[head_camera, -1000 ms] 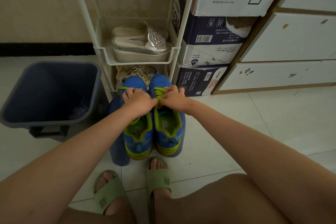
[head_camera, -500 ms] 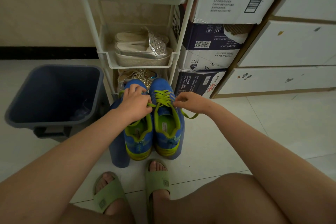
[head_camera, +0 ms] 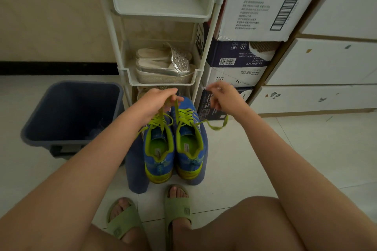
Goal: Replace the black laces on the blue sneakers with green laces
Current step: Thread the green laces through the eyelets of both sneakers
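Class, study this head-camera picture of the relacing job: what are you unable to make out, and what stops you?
- Toe of the left sneaker: head view, covered by the left hand gripping the green laces.
- Contents of the bin: head view, too dark; the old black laces are not seen anywhere.
- Lowest tier of the rack: head view, contents behind the left hand.
- Blue stand: head view, mostly covered by both sneakers.

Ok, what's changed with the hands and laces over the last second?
Both hands have lifted off the blue sneakers and moved apart. The left hand pulls green lace ends up, and the right hand draws a lace end out to the right. The sneakers stayed side by side on the stool.
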